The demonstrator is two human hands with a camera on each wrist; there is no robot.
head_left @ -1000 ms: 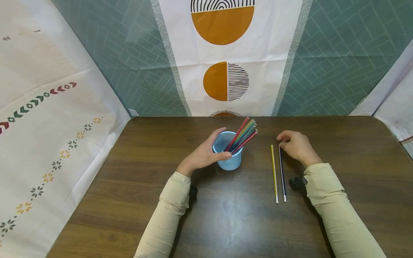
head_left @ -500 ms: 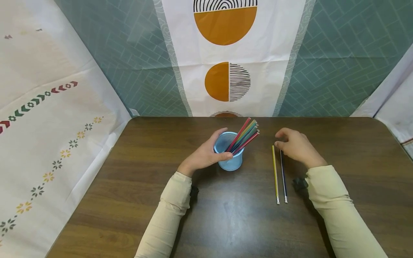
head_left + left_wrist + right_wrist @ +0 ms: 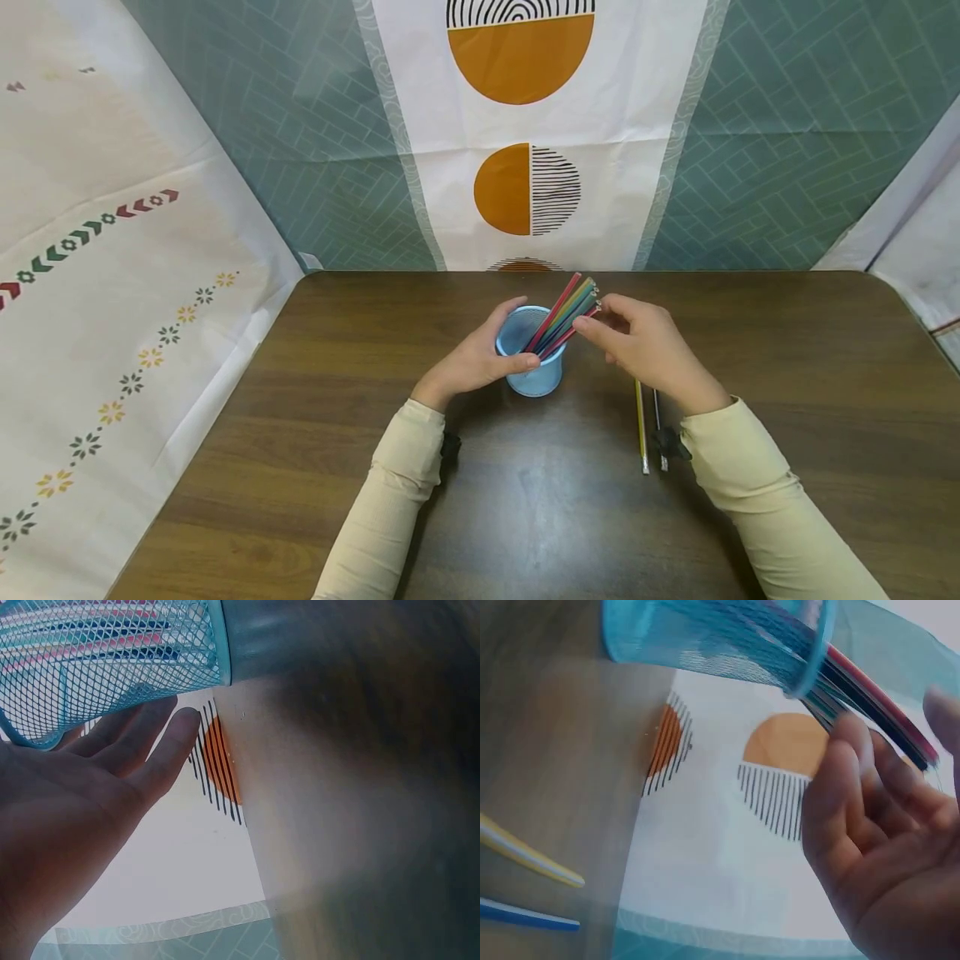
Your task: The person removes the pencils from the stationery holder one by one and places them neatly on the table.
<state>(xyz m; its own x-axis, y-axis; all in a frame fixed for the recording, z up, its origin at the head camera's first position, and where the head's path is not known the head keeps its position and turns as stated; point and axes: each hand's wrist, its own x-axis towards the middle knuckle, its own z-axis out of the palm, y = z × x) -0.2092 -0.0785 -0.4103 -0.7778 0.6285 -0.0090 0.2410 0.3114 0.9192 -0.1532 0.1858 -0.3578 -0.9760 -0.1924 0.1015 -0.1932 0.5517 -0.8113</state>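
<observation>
A light-blue mesh pencil cup (image 3: 534,379) stands on the table, also seen as blue mesh (image 3: 112,667) in the left wrist view. My left hand (image 3: 480,354) holds it, thumb at the near rim and fingers round the far side. Several coloured pencils (image 3: 558,321) lean to the right out of the cup. My right hand (image 3: 648,346) is at their upper ends, fingers bent beside them; in the right wrist view the thumb (image 3: 945,720) stands apart from the pencils. A yellow pencil (image 3: 642,429) and a dark blue pencil (image 3: 661,450) lie below the right hand, partly hidden by it.
The brown wooden table (image 3: 300,433) runs back to a wall cloth (image 3: 795,167) with a patterned white panel. A white embroidered cloth (image 3: 150,317) hangs along the left side. A dark wrist camera (image 3: 670,442) hangs under the right sleeve.
My right hand has moved left from the far ends of the two lying pencils to the pencils in the cup. The left hand and cup have stayed in place.
</observation>
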